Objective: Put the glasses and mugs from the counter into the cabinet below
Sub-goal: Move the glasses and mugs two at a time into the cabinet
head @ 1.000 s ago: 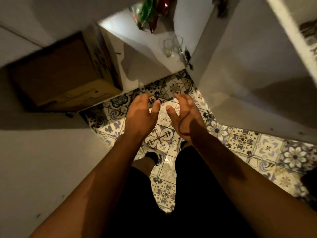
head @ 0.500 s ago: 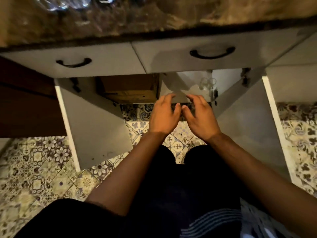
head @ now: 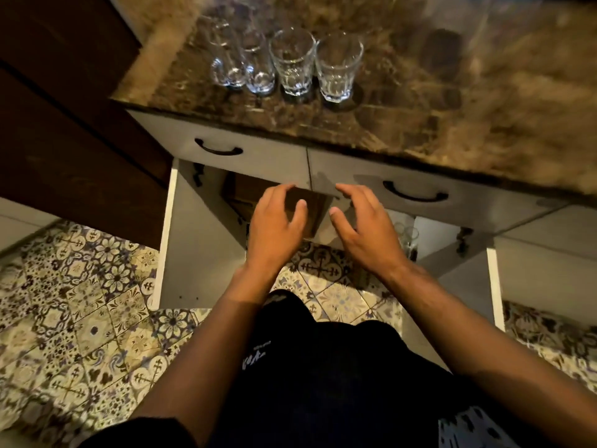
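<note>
Several clear glasses stand in a row on the dark marble counter (head: 403, 118), among them a faceted glass (head: 293, 64) and another faceted glass (head: 337, 67) to its right. Two more glasses (head: 407, 237) stand inside the open cabinet (head: 433, 231) below. My left hand (head: 274, 221) and my right hand (head: 365, 227) hover side by side in front of the drawers, below the counter edge. Both hands hold nothing and their fingers are spread.
Two white drawers with black handles (head: 218, 150) (head: 413, 194) sit under the counter. Both cabinet doors (head: 181, 240) (head: 494, 286) stand open toward me. A brown cardboard box (head: 255, 195) fills the cabinet's left side. A dark wooden unit (head: 64, 124) is at left. Patterned floor tiles lie below.
The view has lifted from inside the cabinet up to the counter top. Both empty hands have risen from floor level to drawer height.
</note>
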{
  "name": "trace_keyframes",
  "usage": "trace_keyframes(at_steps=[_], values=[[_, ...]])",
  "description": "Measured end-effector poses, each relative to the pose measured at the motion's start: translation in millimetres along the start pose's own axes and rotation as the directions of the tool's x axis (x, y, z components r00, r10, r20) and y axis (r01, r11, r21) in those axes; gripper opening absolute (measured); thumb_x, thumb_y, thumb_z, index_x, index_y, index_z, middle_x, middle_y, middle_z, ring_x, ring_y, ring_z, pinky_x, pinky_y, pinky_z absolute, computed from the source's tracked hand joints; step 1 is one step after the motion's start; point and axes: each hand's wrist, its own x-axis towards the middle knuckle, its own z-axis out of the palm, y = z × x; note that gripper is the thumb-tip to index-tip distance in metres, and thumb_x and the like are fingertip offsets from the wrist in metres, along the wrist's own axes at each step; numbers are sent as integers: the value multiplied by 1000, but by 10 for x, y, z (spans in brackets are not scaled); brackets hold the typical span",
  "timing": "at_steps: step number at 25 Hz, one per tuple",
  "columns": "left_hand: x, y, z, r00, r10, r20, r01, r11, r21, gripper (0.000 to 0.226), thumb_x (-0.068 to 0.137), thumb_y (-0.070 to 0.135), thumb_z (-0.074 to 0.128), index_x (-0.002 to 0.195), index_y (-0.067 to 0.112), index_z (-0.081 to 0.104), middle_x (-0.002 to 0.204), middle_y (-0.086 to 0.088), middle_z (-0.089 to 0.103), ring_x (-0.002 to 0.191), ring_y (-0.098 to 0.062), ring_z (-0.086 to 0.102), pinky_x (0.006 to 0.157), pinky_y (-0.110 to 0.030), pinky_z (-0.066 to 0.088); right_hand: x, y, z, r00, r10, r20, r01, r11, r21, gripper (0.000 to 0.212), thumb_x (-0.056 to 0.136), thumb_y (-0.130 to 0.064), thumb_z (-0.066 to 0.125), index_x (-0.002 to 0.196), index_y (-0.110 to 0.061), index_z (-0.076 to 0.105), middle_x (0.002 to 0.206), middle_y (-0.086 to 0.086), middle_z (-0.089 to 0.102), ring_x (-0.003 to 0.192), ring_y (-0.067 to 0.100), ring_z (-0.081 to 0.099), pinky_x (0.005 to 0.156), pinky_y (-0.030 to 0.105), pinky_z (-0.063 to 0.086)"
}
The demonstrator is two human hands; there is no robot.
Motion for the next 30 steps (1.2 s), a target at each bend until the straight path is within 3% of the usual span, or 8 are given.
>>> trace_keyframes(at_steps=[4,9,14,16,21,24,30], values=[[288,-143,-344,991,-50,-124,44,998,-51,40,99,33,58,136,17,57,131,-1,61,119,-13,56,98,-24,44,409,-271,41,996,-92,-22,92,996,-8,42,101,-30,56,140,-16,52,138,-1,54,126,10,50,106,24,41],[1058,-448,-746,973,-84,-217,56,990,-133,44,96,33,63,137,17,56,131,0,61,119,-12,57,99,-31,49,1097,-672,317,991,-101,-86,100,995,-12,46,99,-27,59,142,-9,52,138,4,57,128,14,52,108,23,40],[1825,-681,-931,976,-83,-200,43,980,-197,59,93,39,66,146,20,47,141,-2,54,128,-17,54,105,-37,48,1620,-1037,653,990,54,-131,-50,998,37,59,101,-29,56,153,-7,39,154,7,45,142,17,42,118,28,32],[2084,-747,-944,981,-70,-178,28,973,-228,63,92,39,68,148,20,44,144,-1,51,130,-17,52,107,-39,47,1796,-1133,779,982,118,-150,-112,993,45,64,101,-30,55,156,-8,32,160,7,37,147,16,34,119,24,25],[2491,-868,-922,996,-2,-94,-25,957,-289,73,88,37,74,150,21,40,147,2,47,135,-13,47,113,-37,44,2083,-1249,959,959,231,-166,-219,972,84,72,101,-34,54,161,-14,18,165,2,25,151,13,24,121,25,21],[2623,-905,-861,997,57,-57,-72,946,-317,79,84,32,78,151,18,38,146,0,48,135,-13,48,113,-39,44,2196,-1279,1026,943,265,-202,-259,964,56,74,101,-35,54,161,-13,16,166,3,23,152,13,23,117,19,17],[2789,-904,-828,991,128,-50,-137,927,-350,80,82,26,81,150,17,39,144,0,52,131,-12,52,111,-34,46,2336,-1312,1128,908,298,-295,-294,954,60,75,99,-36,58,160,-15,20,164,3,29,150,14,27,119,22,22]])
